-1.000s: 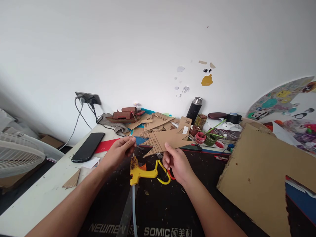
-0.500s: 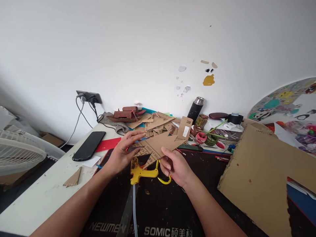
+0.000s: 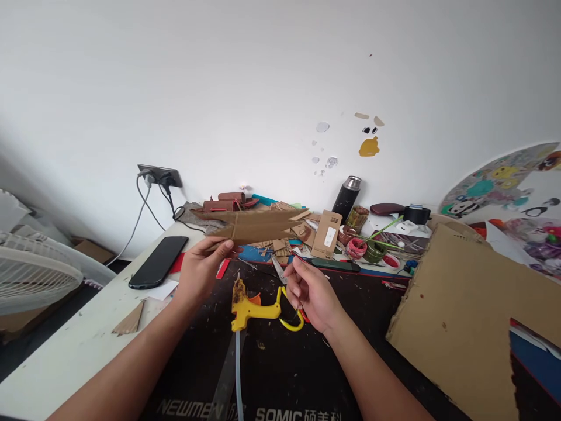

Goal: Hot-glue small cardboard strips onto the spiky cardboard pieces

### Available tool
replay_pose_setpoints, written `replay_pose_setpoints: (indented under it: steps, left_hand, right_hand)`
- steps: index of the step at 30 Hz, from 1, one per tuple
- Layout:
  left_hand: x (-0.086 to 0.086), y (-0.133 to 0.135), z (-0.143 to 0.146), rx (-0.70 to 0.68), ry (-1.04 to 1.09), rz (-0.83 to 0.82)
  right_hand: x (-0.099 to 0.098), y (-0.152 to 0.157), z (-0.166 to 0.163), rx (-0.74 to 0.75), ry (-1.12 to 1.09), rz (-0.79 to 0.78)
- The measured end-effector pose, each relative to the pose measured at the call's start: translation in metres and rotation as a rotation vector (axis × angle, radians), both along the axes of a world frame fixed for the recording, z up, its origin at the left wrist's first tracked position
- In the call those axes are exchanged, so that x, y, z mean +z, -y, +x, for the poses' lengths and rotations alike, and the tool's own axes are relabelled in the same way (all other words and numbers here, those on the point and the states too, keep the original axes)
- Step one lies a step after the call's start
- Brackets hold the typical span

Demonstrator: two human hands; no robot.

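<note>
My left hand (image 3: 204,263) pinches a brown cardboard cutout (image 3: 263,227) near its left end, thumb in front. Its pointed ends reach right over the pile of scraps, and a crease or strip crosses it near the thumb. My right hand (image 3: 311,292) hovers apart from the cutout, its fingers loosely curled and nothing visible in them. Below the hands lies a yellow hot glue gun (image 3: 254,308) with a pale cord. Scissors with yellow handles (image 3: 291,321) lie partly hidden behind my right hand.
A large cardboard sheet (image 3: 460,316) covers the right side. A phone (image 3: 158,262) and a cardboard scrap (image 3: 128,318) lie at left, near a white fan (image 3: 35,272). Along the wall stand a black thermos (image 3: 347,197), a small cardboard box (image 3: 326,234) and paint jars (image 3: 357,247).
The cutout has turned to show another face and moved up and left. My right hand has let go of it; my left hand now pinches it. The glue gun has stayed in place.
</note>
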State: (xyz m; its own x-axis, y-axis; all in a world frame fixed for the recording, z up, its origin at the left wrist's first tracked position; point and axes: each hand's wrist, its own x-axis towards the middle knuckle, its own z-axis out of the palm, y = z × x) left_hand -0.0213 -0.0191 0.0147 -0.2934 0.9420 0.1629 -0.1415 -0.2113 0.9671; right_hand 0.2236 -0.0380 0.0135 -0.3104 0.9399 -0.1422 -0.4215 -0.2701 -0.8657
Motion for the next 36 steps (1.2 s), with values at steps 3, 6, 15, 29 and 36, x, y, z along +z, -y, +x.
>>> replay_pose_setpoints:
  steps: [3,6,15,29,36]
  left_hand:
    - [-0.004,-0.008,-0.002,-0.101,0.302,-0.058]
    - [-0.004,-0.010,0.001,-0.171,0.417,-0.137]
    - [-0.008,0.000,0.013,-0.448,0.468,-0.319]
    - [-0.008,0.004,0.008,-0.791,0.402,-0.153]
    - [-0.016,-0.003,0.002,-0.814,0.435,-0.112]
  right_hand:
    - [-0.002,0.000,-0.001,0.004,0.011,-0.005]
    - [-0.005,0.000,-0.002,0.011,0.038,-0.005]
    - [-0.003,0.001,-0.005,-0.082,0.074,0.018]
    - [-0.002,-0.015,0.014,-0.163,-0.180,-0.130]
    - [-0.005,-0.019,0.020,-0.084,-0.304,-0.228]
